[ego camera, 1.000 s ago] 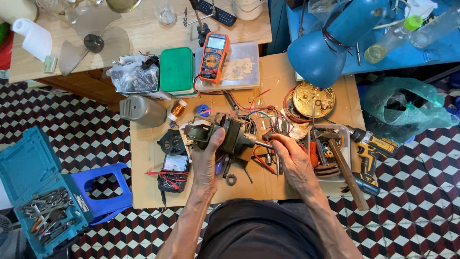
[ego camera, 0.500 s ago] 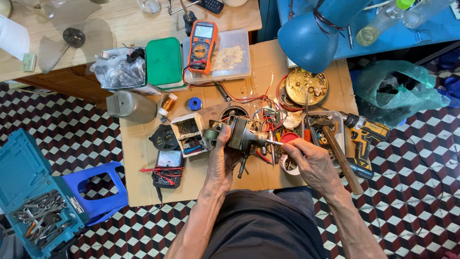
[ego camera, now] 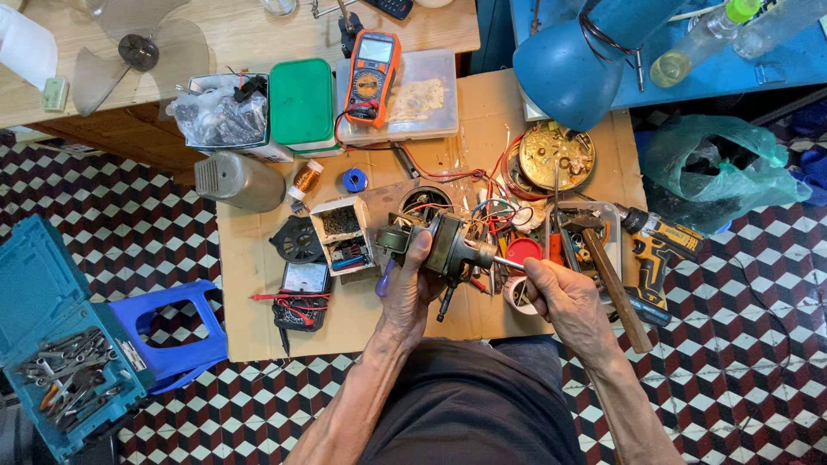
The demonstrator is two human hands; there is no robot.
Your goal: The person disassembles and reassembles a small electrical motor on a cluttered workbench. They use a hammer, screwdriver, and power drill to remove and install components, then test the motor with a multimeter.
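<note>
Fan repair work is spread across a cardboard sheet (ego camera: 258, 301) laid over the low bench, and places below are told from the motor. Far to its left an open blue tool case (ego camera: 52, 344) sits on the tiled floor, with a blue plastic stool (ego camera: 172, 331) between it and the cardboard. Up and left of the motor, on the wooden table, lies the clear fan blade (ego camera: 138, 52), already off, and nearer lies the grey housing cover (ego camera: 239, 181), also off. Just left of the motor stand a small parts box (ego camera: 340, 232) and a black meter (ego camera: 303, 293) with red leads. The left hand (ego camera: 409, 288) is closed around the fan motor (ego camera: 444, 245), holding it above the cardboard. The right hand (ego camera: 560, 297) is clenched just right of the motor, on a tool or the metal shaft sticking out; which one cannot be told. Loose coloured wires (ego camera: 491, 207) trail behind the motor. Farther right lie a hammer (ego camera: 603, 267) and a yellow cordless drill (ego camera: 659, 250). By the look of it, stripping down is done; motor work and all reassembly remain.
</note>
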